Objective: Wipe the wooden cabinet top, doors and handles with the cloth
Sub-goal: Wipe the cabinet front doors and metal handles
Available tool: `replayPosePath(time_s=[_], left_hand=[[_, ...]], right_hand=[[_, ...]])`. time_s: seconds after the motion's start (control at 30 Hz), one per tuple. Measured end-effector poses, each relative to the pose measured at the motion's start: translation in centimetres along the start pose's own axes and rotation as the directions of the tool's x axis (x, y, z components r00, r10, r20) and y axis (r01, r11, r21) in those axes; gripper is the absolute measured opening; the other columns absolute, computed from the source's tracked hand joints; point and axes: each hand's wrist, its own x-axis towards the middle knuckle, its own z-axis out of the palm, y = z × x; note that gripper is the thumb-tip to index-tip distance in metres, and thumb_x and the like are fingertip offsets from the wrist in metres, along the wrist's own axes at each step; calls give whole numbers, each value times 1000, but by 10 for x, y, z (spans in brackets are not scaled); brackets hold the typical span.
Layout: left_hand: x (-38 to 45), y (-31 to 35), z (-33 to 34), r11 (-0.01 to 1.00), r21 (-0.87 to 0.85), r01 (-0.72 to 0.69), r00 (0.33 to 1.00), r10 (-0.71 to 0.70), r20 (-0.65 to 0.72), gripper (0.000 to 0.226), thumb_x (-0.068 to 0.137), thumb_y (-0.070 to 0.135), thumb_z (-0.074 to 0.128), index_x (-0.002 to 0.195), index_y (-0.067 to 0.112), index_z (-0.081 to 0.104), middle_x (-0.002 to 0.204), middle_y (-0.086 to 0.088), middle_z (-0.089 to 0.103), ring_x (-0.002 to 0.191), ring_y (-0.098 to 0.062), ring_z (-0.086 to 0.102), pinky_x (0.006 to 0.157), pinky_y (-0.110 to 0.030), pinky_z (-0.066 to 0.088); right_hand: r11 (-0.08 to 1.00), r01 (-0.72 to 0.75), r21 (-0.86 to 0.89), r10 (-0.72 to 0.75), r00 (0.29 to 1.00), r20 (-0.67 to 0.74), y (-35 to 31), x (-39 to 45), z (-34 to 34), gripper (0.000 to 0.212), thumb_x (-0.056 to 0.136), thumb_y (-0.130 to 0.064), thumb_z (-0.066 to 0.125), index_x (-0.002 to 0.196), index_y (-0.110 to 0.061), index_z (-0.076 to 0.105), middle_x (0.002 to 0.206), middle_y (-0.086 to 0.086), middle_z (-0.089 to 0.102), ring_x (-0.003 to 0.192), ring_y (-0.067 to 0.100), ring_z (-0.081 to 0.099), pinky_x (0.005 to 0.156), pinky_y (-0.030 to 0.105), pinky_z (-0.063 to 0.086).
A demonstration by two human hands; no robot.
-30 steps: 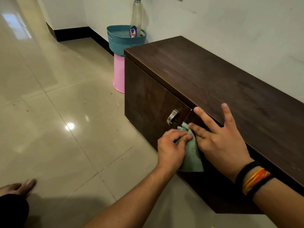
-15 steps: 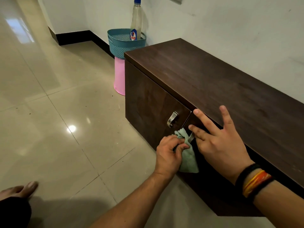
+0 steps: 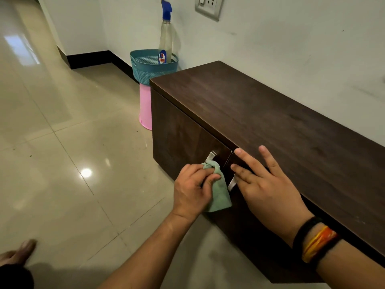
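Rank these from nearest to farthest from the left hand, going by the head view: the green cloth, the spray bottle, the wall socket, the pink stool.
1. green cloth: gripped in the left hand itself, at the door handles.
2. pink stool: on the floor past the cabinet's far end.
3. spray bottle: standing in the basket on that stool.
4. wall socket: high on the wall, farthest.
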Motion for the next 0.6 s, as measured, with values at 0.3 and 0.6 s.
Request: replayPosePath(time_s=[0.3,0.6], left_hand=[[81,66,-42,971,-232,-57,989,23,-144,14,81,15,82,91,6,78,91,-7,73,86,-17,69,77,-28,57],[188,86,-85,755,-491,435,773,-34,634,68,77,14,83,136,8,50,118,-12,72,109,-23,71,97,-45,56]], right_hand=[[614,-457,643,505,854,125,11,42,-55,45,82,-49,72,119,-24,70,116,-13,70,107,-3,57,99,15,39],[172,-249,953,553,825,116,69,72,-93,4,99,-23,58,101,-26,55,86,1,57,78,12,53,71,31,49]])
